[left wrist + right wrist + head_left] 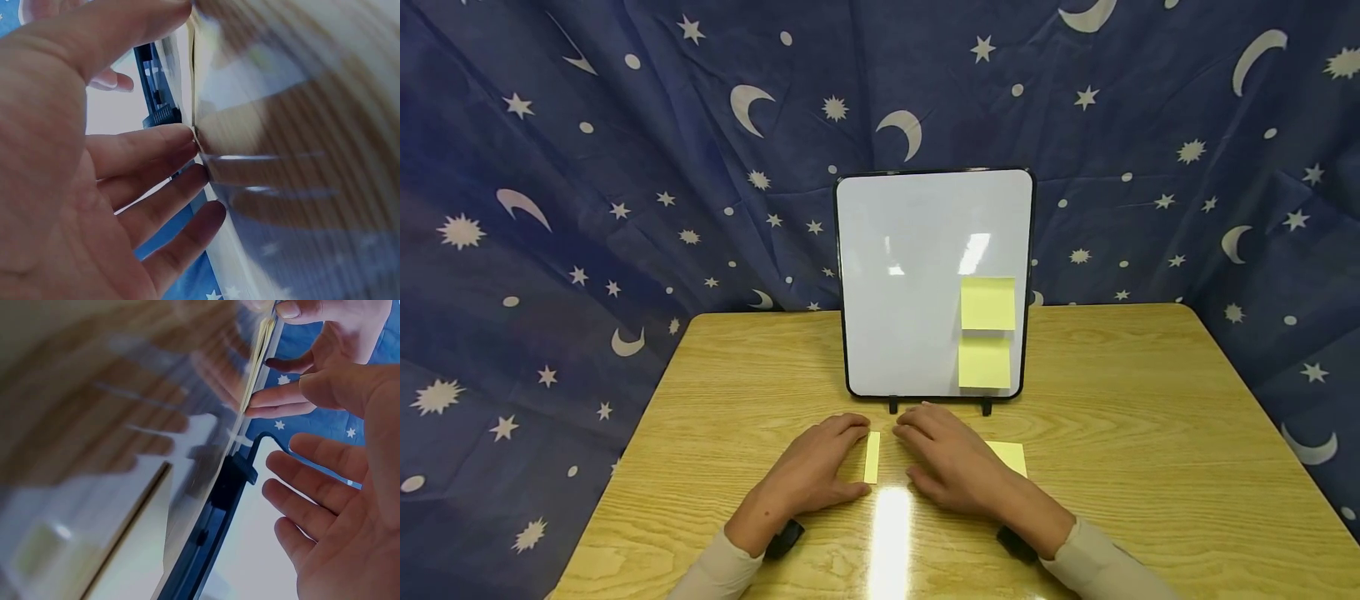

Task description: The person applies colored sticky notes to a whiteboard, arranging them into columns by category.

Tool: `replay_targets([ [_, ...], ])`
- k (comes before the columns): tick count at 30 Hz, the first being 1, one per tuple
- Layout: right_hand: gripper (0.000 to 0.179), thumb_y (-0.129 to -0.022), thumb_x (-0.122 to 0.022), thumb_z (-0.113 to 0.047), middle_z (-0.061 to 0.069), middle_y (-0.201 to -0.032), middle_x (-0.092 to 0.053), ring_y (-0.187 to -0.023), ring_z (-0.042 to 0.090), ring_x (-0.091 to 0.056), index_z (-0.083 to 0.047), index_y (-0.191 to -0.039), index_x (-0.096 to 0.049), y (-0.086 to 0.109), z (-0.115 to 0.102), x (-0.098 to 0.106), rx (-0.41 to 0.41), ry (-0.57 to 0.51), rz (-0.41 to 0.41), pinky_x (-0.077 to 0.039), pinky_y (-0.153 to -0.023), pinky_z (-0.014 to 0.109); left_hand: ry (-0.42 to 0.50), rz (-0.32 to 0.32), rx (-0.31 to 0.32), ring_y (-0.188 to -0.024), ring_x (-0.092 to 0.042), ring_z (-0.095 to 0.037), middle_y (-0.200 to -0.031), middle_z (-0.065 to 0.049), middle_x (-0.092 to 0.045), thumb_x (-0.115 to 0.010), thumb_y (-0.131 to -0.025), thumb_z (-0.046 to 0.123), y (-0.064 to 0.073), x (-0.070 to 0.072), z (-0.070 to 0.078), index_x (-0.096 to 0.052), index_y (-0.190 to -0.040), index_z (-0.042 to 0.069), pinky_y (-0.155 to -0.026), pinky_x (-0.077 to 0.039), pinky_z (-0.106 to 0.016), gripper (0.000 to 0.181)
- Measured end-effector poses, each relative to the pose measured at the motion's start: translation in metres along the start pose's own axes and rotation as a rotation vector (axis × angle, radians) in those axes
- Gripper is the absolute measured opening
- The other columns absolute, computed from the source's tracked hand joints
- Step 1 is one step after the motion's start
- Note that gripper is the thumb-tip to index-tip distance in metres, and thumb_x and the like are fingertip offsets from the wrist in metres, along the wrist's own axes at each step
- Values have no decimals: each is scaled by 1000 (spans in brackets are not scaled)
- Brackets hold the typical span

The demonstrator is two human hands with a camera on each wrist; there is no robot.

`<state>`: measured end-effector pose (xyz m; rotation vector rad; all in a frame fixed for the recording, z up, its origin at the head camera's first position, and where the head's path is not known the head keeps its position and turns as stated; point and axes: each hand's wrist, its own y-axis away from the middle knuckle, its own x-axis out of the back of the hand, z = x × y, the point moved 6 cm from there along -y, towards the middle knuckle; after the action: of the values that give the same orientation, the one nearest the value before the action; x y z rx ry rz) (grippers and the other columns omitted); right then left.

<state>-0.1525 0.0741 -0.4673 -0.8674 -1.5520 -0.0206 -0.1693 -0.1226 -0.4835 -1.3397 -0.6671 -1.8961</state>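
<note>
A narrow folded yellow paper strip (pixel 872 457) lies lengthwise on the table between the two hands. My left hand (pixel 811 467) is at its left side, with the fingertips right at the far end and the thumb near the close end. In the left wrist view, the fingers (pixel 156 150) are fairly straight, tips down at the tabletop. To the right of the strip, my right hand (pixel 955 460) hovers low with loosely bent fingers (pixel 312 481) and nothing in them. A yellow sticky note (pixel 1009 455) lies on the table, partly hidden behind that hand.
Behind the hands a whiteboard (pixel 902 333) stands upright on small black feet (pixel 987 407). Two yellow sticky notes, an upper one (pixel 988 303) and a lower one (pixel 984 363), are stuck on its lower right. A blue curtain (pixel 625 192) with moons and stars hangs around the wooden table (pixel 1150 433).
</note>
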Motion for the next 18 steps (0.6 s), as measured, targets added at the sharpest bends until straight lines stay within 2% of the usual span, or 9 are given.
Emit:
replay_targets([
  [8, 50, -86, -83, -16, 13, -132, -65, -129, 33, -60, -1, -130, -67, -5, -4, -4, 0, -10, -19, -43, -117, 53, 11, -14, 3, -143, -51, -26, -158, -5, -50, -85, -88, 52, 1, 2, -2, -57, -152, 9, -112, -48, -50, 81],
  [18, 49, -86, -83, -17, 12, -132, -66, -127, 31, -61, -1, -130, -67, -13, -8, -13, 1, -11, -38, -45, -115, 49, 2, -17, -13, -144, -50, -27, -159, -5, -49, -84, -89, 49, 1, 1, -3, -57, -152, 9, -113, -47, -49, 80],
])
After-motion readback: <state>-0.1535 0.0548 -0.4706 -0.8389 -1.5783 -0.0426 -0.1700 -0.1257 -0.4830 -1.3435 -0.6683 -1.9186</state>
